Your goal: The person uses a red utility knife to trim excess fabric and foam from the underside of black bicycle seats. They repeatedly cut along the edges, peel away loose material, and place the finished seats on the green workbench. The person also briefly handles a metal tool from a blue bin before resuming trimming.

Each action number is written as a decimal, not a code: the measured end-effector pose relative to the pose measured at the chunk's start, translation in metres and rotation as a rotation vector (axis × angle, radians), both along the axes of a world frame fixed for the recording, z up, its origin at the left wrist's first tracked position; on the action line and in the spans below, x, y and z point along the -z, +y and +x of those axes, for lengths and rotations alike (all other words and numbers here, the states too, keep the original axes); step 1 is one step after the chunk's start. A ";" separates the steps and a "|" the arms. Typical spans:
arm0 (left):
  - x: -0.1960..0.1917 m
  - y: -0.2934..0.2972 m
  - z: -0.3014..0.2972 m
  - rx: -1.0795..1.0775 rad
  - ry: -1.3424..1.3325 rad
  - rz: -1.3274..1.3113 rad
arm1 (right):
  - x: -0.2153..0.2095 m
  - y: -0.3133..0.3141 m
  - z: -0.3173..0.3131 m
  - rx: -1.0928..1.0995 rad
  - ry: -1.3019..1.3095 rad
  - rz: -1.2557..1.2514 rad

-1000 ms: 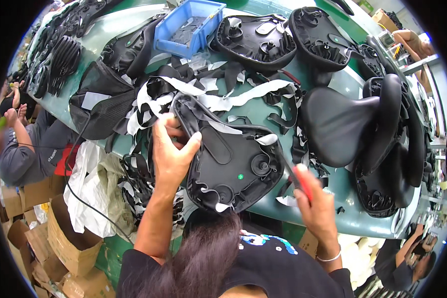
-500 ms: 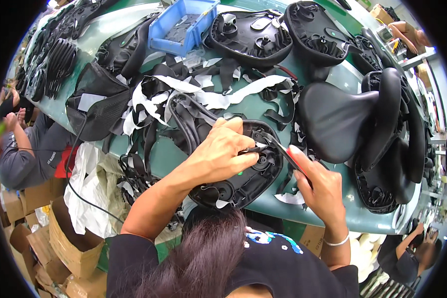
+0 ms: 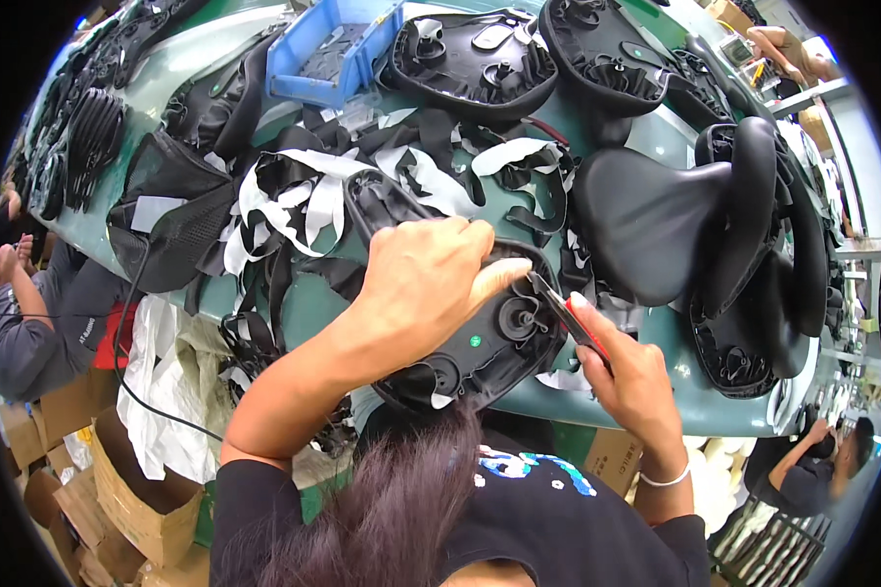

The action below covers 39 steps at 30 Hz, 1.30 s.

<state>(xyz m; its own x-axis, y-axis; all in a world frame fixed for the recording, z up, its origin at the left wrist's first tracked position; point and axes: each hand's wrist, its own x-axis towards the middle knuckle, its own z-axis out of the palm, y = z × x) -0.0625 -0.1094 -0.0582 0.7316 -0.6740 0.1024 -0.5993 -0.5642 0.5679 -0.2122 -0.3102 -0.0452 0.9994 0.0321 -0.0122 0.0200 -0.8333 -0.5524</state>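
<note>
Worn on the person's head, the single wide fisheye view faces steeply down, upright, with the left hand and right hand close below, the near edge of the table bowing across its lower half, the far side stretching toward the top.

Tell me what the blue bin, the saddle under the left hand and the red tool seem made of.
Blue bin: likely moulded plastic, slightly glossy; smooth, evenly coloured walls.
Saddle: satin black base, probably plastic, with moulded round sockets; its wrinkled cover may be synthetic leather.
Red tool: bright red handle, probably plastic; greyish front, perhaps metal, finish unclear.
</note>
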 end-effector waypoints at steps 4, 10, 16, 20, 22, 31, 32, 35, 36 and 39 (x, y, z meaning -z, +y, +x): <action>0.016 -0.024 -0.009 0.160 -0.365 0.066 | -0.015 -0.005 0.009 0.104 0.182 0.203; 0.023 -0.026 -0.004 0.289 -0.165 0.010 | -0.002 0.013 -0.009 0.056 0.019 -0.195; 0.019 -0.019 -0.003 0.212 0.152 -0.260 | 0.012 0.030 -0.043 0.078 -0.002 -0.343; 0.016 -0.014 -0.005 0.204 0.265 -0.326 | 0.016 0.031 -0.046 0.129 -0.039 -0.225; 0.016 -0.015 -0.005 0.231 0.151 -0.322 | 0.016 0.021 -0.029 0.112 -0.074 -0.123; 0.021 -0.009 0.007 0.386 0.300 -0.311 | 0.007 -0.002 -0.002 -0.046 -0.118 -0.206; 0.021 -0.010 0.007 0.389 0.298 -0.315 | 0.003 -0.003 0.004 -0.073 -0.124 -0.243; 0.023 -0.011 0.007 0.351 0.261 -0.347 | 0.002 -0.001 0.005 -0.118 -0.099 -0.310; 0.023 -0.011 0.007 0.324 0.241 -0.362 | 0.004 -0.001 0.006 -0.129 -0.085 -0.324; 0.020 -0.011 0.002 0.017 0.540 -0.571 | 0.010 0.006 -0.026 -0.028 -0.043 -0.303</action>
<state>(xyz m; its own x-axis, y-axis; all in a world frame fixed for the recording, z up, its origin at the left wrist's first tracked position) -0.0600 -0.1204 -0.0785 0.7688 -0.6358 0.0692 -0.1633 -0.0904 0.9824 -0.2377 -0.3044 -0.0557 0.9980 0.0608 0.0167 0.0631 -0.9588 -0.2771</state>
